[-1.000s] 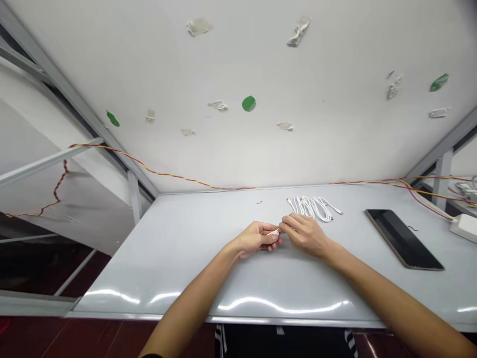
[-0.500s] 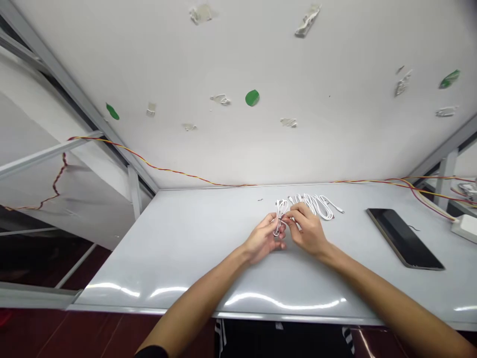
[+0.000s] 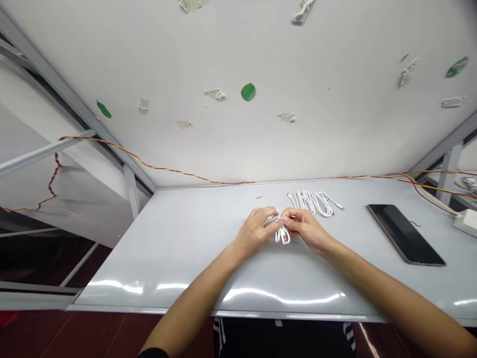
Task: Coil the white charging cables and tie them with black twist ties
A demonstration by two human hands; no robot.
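Note:
A small bundled white cable (image 3: 282, 235) is between my two hands, above the middle of the grey table (image 3: 194, 243). My left hand (image 3: 257, 228) pinches the bundle from the left, near a thin dark tie round its middle. From the right, my right hand (image 3: 303, 226) has its thumb and forefinger closed at the same tie. The lower loops of the bundle hang below my fingertips. Behind my right hand, several coiled white cables (image 3: 315, 201) lie side by side on the table.
A dark phone-like slab (image 3: 406, 233) lies on the right, with a thin dark strip (image 3: 415, 223) beside it. Another small strip (image 3: 259, 197) lies near the back edge. A white power strip (image 3: 466, 222) is at the far right. Red-yellow wire (image 3: 167, 170) runs along the wall.
The bundle has turned and its loops now hang lower, toward me. My left hand has rolled over from palm-up to back-up. My right hand has come slightly lower, off the coiled cables.

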